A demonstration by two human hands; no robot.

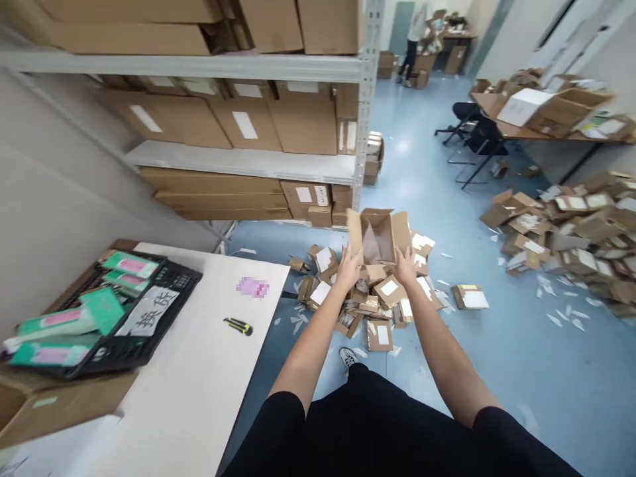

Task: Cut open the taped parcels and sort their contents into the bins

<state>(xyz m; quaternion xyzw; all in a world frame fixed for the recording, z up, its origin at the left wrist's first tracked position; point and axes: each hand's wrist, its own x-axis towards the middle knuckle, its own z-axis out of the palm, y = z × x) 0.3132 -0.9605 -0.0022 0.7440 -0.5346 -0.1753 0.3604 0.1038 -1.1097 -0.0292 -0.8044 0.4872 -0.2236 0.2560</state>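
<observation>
An open cardboard box [378, 242] is held out in front of me, flaps spread and its inside facing me. Its left side is gripped by my left hand [349, 267], and my right hand [405, 266] grips the right side. Some greyish paper-like lining shows inside the box. Beneath it, a heap of small cardboard boxes [390, 287], many with white labels, lies on the floor. On the white table [209, 377] to my left are a yellow-and-black box cutter [238, 325] and a small pinkish item [252, 287], which is blurred out.
A black crate [163, 315] with green-and-pink packets stands on the table. Metal shelving [243, 162] holds cartons ahead. More boxes [591, 232] are piled on the right, near a desk [521, 126] and black chairs [481, 139]. Another person [415, 40] stands far back.
</observation>
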